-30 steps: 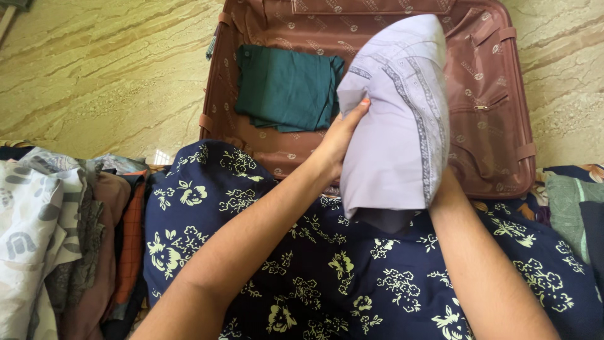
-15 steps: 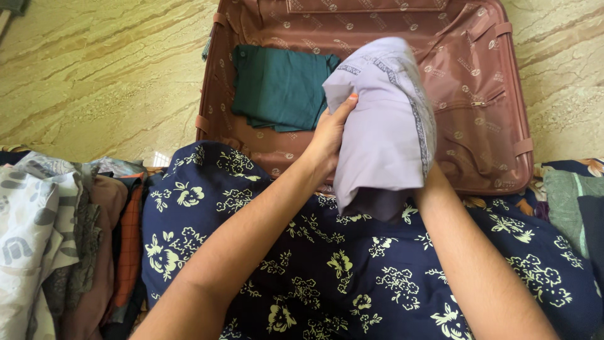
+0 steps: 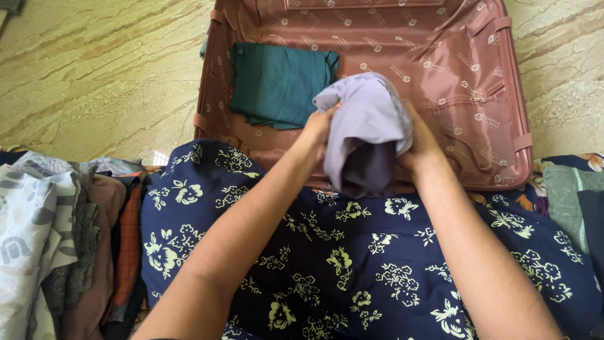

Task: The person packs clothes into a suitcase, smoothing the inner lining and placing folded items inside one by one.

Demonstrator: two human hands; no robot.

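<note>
A shiny marble floor (image 3: 94,69) in yellow and cream fills the top of the view. On it lies a big open suitcase (image 3: 453,69) with a pinkish-brown lining. A dark blue cloth with pale flowers (image 3: 327,264) spreads out below the suitcase, under both arms. On the left sits a pile of mixed clothes (image 3: 56,239), some white with grey shapes, some brown, one orange with checks. On the right edge, more folded clothes (image 3: 569,195) in green and dark blue peek in.

Inside the suitcase, on its left side, lies a folded dark green garment (image 3: 280,85), flat on the lining.

The light purple garment (image 3: 365,126) is bunched up and held just above the near edge of the suitcase, beside the green one. The left hand (image 3: 316,129) grips its left side. The right hand (image 3: 420,140) grips its right side. Both hands are closed tight on the purple cloth, with the bundle between them.
</note>
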